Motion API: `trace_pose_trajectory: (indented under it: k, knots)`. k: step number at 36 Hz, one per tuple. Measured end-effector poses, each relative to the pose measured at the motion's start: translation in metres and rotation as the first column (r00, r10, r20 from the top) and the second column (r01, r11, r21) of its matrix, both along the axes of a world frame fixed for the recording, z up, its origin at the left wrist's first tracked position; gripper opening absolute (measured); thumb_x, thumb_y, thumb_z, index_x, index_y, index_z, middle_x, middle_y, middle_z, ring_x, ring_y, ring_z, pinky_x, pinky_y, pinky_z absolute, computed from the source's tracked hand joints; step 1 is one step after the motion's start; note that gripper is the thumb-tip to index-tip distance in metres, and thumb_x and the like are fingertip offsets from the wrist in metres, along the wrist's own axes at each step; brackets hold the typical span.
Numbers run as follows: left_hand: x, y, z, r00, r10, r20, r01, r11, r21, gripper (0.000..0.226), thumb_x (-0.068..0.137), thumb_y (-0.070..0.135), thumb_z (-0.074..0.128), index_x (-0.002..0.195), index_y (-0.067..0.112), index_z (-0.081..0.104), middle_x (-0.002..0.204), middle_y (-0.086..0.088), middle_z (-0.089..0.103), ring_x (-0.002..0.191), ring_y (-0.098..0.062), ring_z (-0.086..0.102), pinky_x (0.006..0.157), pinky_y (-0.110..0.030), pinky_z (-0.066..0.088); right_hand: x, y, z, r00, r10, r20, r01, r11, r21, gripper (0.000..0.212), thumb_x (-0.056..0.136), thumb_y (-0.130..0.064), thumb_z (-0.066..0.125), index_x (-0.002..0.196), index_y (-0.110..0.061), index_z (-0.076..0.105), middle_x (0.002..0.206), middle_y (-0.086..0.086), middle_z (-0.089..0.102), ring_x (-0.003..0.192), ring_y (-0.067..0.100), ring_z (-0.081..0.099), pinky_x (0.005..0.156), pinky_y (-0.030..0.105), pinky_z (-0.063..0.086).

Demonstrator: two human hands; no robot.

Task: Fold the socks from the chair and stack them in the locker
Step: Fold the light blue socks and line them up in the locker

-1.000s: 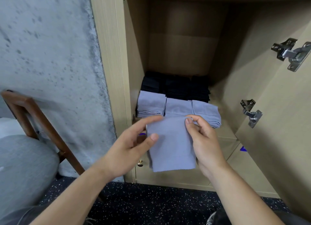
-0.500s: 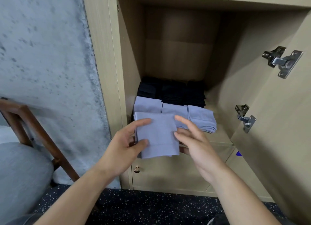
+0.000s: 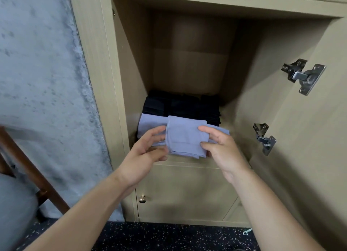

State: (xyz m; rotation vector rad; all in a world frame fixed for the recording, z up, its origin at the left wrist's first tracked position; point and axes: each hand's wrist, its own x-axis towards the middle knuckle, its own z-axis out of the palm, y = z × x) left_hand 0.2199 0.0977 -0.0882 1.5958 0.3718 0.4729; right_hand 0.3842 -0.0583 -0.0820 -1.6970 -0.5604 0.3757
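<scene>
A folded light blue sock (image 3: 185,136) lies over the middle blue stack at the front edge of the open locker (image 3: 131,82). My left hand (image 3: 144,153) holds its left edge between fingers and thumb. My right hand (image 3: 221,145) pinches its right edge, index finger on top. Another stack of folded blue socks (image 3: 150,123) sits to the left, and a corner of the right blue stack (image 3: 222,131) shows behind my right hand. Folded black socks (image 3: 180,106) fill the row behind them.
The locker door (image 3: 300,157) stands open at the right with two metal hinges (image 3: 304,76). Below is a closed compartment with a brass knob (image 3: 142,199). A wooden chair (image 3: 28,166) with a grey cushion stands at the left by the concrete wall.
The folded sock has moved forward from in front of the locker onto the middle blue stack. My right hand went from touching it to pinching its right edge.
</scene>
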Motion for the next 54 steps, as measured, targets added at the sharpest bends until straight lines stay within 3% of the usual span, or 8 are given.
trace_pose_trajectory:
  k: [3,17,22,26,31,35,41,54]
  knots:
    - [0.014,-0.003,-0.001,1.0,-0.015,-0.012,0.014,0.999,-0.041,0.055,0.086,0.019,0.069,0.136,0.04,0.057,0.13,0.013,0.067,0.119,-0.016,0.065,0.105,-0.042,0.052,0.015,0.006,-0.003,0.999,-0.034,0.043,0.036,0.999,-0.04,0.049,0.093,0.004,0.06,0.132,-0.026,0.067,0.11,-0.021,0.063,0.08,-0.018,0.06,0.064,0.0,0.043]
    - [0.047,0.004,-0.012,0.994,0.053,-0.092,-0.076,0.964,-0.256,0.059,0.073,0.019,0.074,0.129,0.034,0.062,0.13,0.009,0.065,0.114,-0.004,0.066,0.109,-0.034,0.049,0.07,0.043,-0.027,0.996,-0.075,0.042,0.081,0.981,-0.175,0.05,0.093,0.004,0.06,0.136,-0.022,0.063,0.1,-0.007,0.066,0.085,0.013,0.059,0.066,0.017,0.047]
    - [0.052,0.007,-0.018,0.993,0.063,-0.098,-0.084,0.971,-0.223,0.042,0.092,0.001,0.065,0.115,0.036,0.066,0.102,0.022,0.075,0.102,0.006,0.068,0.109,-0.033,0.045,0.082,0.051,-0.039,0.997,-0.062,0.051,0.072,0.971,-0.229,0.051,0.092,0.003,0.06,0.137,-0.02,0.062,0.091,0.008,0.065,0.069,0.017,0.056,0.058,0.024,0.048]
    - [0.051,0.007,-0.02,0.989,0.077,-0.124,-0.102,0.973,-0.206,0.049,0.091,0.003,0.068,0.13,0.031,0.061,0.127,0.012,0.065,0.119,0.0,0.061,0.114,-0.034,0.042,0.085,0.052,-0.044,0.989,-0.053,0.138,0.089,0.958,-0.271,0.046,0.095,-0.003,0.062,0.137,-0.021,0.061,0.09,0.006,0.067,0.066,0.015,0.059,0.05,0.011,0.044]
    - [0.046,0.008,-0.024,0.988,0.063,-0.142,-0.081,0.989,-0.123,0.049,0.095,0.003,0.063,0.133,0.035,0.058,0.126,0.022,0.063,0.114,0.011,0.058,0.095,-0.016,0.044,0.078,0.056,-0.044,0.933,-0.069,0.352,0.189,0.929,-0.317,0.043,0.095,-0.02,0.068,0.138,-0.017,0.063,0.113,0.004,0.067,0.102,0.019,0.063,0.085,0.021,0.047]
    - [0.043,0.012,-0.031,0.982,0.086,-0.168,-0.087,0.996,0.0,0.053,0.097,0.011,0.064,0.141,0.039,0.052,0.136,0.023,0.054,0.129,0.005,0.05,0.097,-0.02,0.041,0.06,0.057,-0.041,0.844,0.037,0.535,0.209,0.896,-0.393,0.05,0.103,-0.034,0.057,0.151,-0.019,0.05,0.165,0.005,0.029,0.152,0.022,0.026,0.121,0.031,0.021]
    - [0.036,0.019,-0.04,0.974,0.141,-0.177,-0.066,0.926,0.372,0.056,0.099,0.015,0.063,0.137,0.049,0.04,0.144,0.016,0.045,0.136,-0.001,0.041,0.115,-0.026,0.036,0.051,0.062,-0.056,0.702,0.322,0.635,0.198,0.768,-0.608,0.053,0.111,-0.041,0.026,0.162,-0.027,0.025,0.172,-0.001,0.002,0.159,0.018,-0.007,0.125,0.034,-0.007]
    - [0.011,0.039,-0.05,0.966,0.21,-0.153,-0.089,0.821,0.564,0.059,0.1,0.024,0.062,0.151,0.037,0.037,0.149,0.022,0.043,0.136,0.007,0.042,0.103,-0.01,0.038,0.041,0.062,-0.062,0.741,0.375,0.557,0.108,0.752,-0.65,0.054,0.111,-0.044,0.024,0.163,-0.028,0.023,0.172,-0.004,0.009,0.159,0.014,-0.001,0.126,0.033,-0.005]
